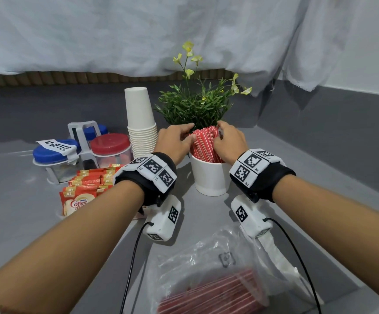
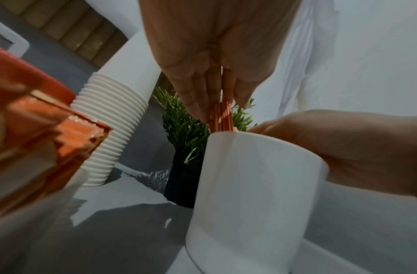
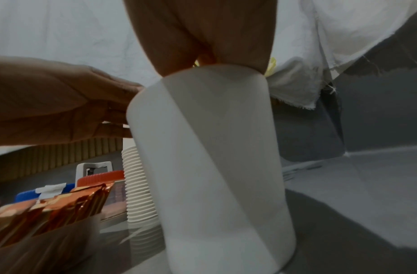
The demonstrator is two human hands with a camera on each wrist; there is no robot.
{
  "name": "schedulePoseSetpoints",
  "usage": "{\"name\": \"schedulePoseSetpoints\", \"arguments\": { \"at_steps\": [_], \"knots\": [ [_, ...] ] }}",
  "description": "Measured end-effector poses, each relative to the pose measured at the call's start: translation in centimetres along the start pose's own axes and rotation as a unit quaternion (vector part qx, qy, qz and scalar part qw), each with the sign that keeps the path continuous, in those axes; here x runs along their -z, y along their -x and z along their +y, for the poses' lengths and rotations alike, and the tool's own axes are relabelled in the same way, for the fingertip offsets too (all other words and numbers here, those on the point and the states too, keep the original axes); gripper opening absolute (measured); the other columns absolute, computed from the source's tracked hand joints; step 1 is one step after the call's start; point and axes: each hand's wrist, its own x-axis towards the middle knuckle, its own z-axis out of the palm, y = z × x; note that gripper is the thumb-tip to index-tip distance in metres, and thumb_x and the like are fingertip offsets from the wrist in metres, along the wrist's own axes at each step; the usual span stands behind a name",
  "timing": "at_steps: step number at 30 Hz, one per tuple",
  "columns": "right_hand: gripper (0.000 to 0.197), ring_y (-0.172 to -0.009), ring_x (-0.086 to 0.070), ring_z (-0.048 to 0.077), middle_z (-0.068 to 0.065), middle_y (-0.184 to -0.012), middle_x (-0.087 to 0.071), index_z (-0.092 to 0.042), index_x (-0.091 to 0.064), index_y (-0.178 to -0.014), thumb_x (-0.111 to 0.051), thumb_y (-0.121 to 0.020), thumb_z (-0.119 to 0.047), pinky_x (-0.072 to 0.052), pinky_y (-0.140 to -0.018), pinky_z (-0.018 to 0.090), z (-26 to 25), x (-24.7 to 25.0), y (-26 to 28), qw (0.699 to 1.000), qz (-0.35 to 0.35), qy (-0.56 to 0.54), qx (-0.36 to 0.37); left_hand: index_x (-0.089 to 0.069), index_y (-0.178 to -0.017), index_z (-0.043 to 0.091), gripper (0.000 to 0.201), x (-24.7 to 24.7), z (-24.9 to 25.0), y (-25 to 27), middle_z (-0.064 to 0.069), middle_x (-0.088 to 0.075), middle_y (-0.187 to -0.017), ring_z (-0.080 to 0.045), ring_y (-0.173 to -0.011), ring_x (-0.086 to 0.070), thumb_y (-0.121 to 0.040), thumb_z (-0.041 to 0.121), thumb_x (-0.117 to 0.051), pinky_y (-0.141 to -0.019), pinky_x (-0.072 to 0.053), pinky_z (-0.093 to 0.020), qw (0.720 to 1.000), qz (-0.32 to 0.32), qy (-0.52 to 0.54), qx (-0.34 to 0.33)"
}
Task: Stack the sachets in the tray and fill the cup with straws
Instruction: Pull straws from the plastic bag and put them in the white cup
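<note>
A white cup point(image 1: 211, 177) stands mid-table, packed with red-and-white straws point(image 1: 205, 147) that lean back and left. My left hand point(image 1: 189, 134) grips the bundle's top from the left, thumb over it, and my right hand point(image 1: 218, 135) curls round it from the right. In the left wrist view the straws point(image 2: 221, 115) run between my fingers point(image 2: 195, 92) and thumb above the cup point(image 2: 254, 185). The right wrist view shows my palm over the cup point(image 3: 214, 157); its fingers are hidden. Red Coffee-mate sachets point(image 1: 84, 189) stand in rows in a translucent tray point(image 3: 62, 246) to the left.
A clear plastic bag point(image 1: 208, 284) holding more straws lies at the near edge. Behind the cup are a potted plant point(image 1: 195, 107) and a stack of paper cups point(image 1: 140, 125). A caddy of lidded jars point(image 1: 82, 150) sits at left. Grey walls bound the right side.
</note>
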Motion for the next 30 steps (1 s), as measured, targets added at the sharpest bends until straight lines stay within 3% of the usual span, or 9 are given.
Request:
{"name": "schedulePoseSetpoints", "arguments": {
  "at_steps": [3, 6, 8, 13, 16, 19, 24, 26, 30],
  "knots": [
    [0.045, -0.127, -0.043, 0.031, 0.014, -0.14, -0.046, -0.005, -0.034, -0.139, -0.038, -0.095, -0.009, -0.034, -0.104, 0.034, -0.1, 0.3, 0.2, 0.996, -0.069, 0.038, 0.032, -0.048, -0.135, 0.013, 0.042, -0.4, -0.3, -0.2, -0.006, -0.053, -0.137, -0.024, -0.13, -0.046, -0.096, 0.027, -0.047, -0.112, -0.032, -0.034, 0.997, -0.039, -0.062, -0.003],
    [0.051, -0.137, -0.03, 0.03, 0.008, -0.154, -0.024, -0.012, -0.024, -0.146, -0.036, -0.096, -0.01, -0.021, -0.111, 0.033, 0.2, 0.3, 0.1, 0.984, -0.117, 0.11, 0.08, -0.048, -0.134, 0.01, 0.04, -0.6, -0.6, -0.5, -0.013, -0.058, -0.13, -0.032, -0.126, -0.047, -0.096, 0.024, -0.044, -0.107, -0.035, -0.037, 0.993, -0.059, -0.103, 0.018],
    [0.054, -0.138, -0.028, 0.032, 0.008, -0.157, -0.014, -0.01, -0.02, -0.146, -0.036, -0.095, -0.008, -0.021, -0.112, 0.036, 0.2, 0.0, 0.0, 0.981, -0.123, 0.125, 0.079, -0.048, -0.131, 0.005, 0.039, -0.8, -0.3, -0.3, -0.018, -0.059, -0.125, -0.036, -0.122, -0.047, -0.097, 0.022, -0.042, -0.102, -0.037, -0.037, 0.989, -0.073, -0.127, 0.025],
    [0.052, -0.126, -0.041, 0.034, 0.014, -0.14, -0.043, -0.007, -0.027, -0.142, -0.042, -0.092, -0.009, -0.034, -0.104, 0.038, 0.0, 0.1, 0.0, 0.987, -0.119, 0.087, 0.063, -0.027, -0.144, 0.006, 0.052, -0.7, 0.2, 0.0, -0.018, -0.054, -0.131, -0.034, -0.125, -0.045, -0.097, 0.025, -0.042, -0.1, -0.036, -0.035, 0.986, -0.108, -0.125, 0.035],
    [0.057, -0.127, -0.043, 0.03, 0.011, -0.142, -0.043, -0.015, -0.024, -0.146, -0.044, -0.093, -0.012, -0.037, -0.104, 0.037, 0.3, 0.9, 0.1, 0.992, -0.112, 0.037, 0.033, -0.002, -0.149, 0.008, 0.07, -0.5, 0.1, 0.5, -0.016, -0.053, -0.134, -0.03, -0.124, -0.049, -0.096, 0.03, -0.044, -0.1, -0.038, -0.033, 0.987, -0.127, -0.058, 0.077],
    [0.055, -0.129, -0.043, 0.026, 0.008, -0.143, -0.044, -0.016, -0.031, -0.144, -0.047, -0.091, -0.013, -0.036, -0.105, 0.035, 0.5, 1.4, 0.4, 0.996, -0.091, -0.004, 0.008, 0.007, -0.148, 0.012, 0.076, -0.1, 0.4, 1.3, -0.015, -0.056, -0.131, -0.028, -0.12, -0.054, -0.096, 0.035, -0.044, -0.099, -0.04, -0.033, 0.986, -0.125, -0.021, 0.11],
    [0.026, -0.112, -0.057, 0.025, 0.008, -0.114, -0.064, -0.014, -0.06, -0.113, -0.053, -0.088, -0.012, -0.046, -0.098, 0.04, 0.6, 3.2, 1.4, 0.994, -0.053, -0.093, -0.016, -0.001, -0.149, 0.011, 0.072, 2.1, 2.3, 3.2, -0.013, -0.052, -0.136, -0.028, -0.127, -0.047, -0.096, 0.032, -0.045, -0.102, -0.036, -0.031, 0.987, -0.108, -0.001, 0.116],
    [0.016, -0.106, -0.059, 0.027, 0.009, -0.101, -0.068, -0.02, -0.062, -0.096, -0.054, -0.085, -0.01, -0.048, -0.095, 0.042, 0.3, 4.5, 2.2, 0.993, -0.044, -0.105, -0.017, -0.006, -0.148, 0.011, 0.069, 3.1, 3.0, 4.1, -0.013, -0.052, -0.135, -0.028, -0.126, -0.047, -0.096, 0.03, -0.047, -0.101, -0.036, -0.032, 0.989, -0.099, 0.015, 0.112],
    [0.014, -0.072, -0.058, 0.016, 0.007, -0.08, -0.066, -0.014, -0.06, -0.085, -0.048, -0.087, -0.007, -0.049, -0.066, 0.024, -0.2, 6.9, 4.6, 0.987, -0.036, -0.155, -0.018, -0.018, -0.144, 0.009, 0.061, 4.7, 4.0, 5.9, -0.014, -0.056, -0.127, -0.029, -0.12, -0.052, -0.095, 0.029, -0.049, -0.098, -0.038, -0.032, 0.989, -0.093, 0.033, 0.11]
  ]
}}
